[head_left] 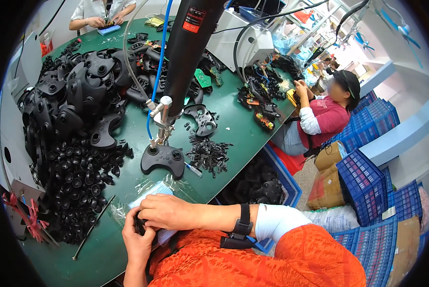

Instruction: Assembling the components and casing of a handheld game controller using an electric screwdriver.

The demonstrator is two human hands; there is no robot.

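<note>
My left hand (137, 243) and my right hand (165, 211) meet close to my body at the table's near edge. Between them is a black plastic part (139, 226), mostly covered by my fingers, so its exact kind cannot be made out. My right fingers curl over its top while the left ones wrap its side. Under and beyond my hands lies a light blue pad (158, 189) with clear plastic film around it. Just past the pad rests a black game controller shell (162, 161), beneath the tip of a hanging black electric screwdriver (191, 48).
Game controller shells (75, 95) are heaped at the left, above a pile of small black caps (78, 191). Small black pieces (208, 154) lie right of the screwdriver. A blue crate (291, 189) stands below the table edge. Co-workers (327, 112) sit at the right and far end.
</note>
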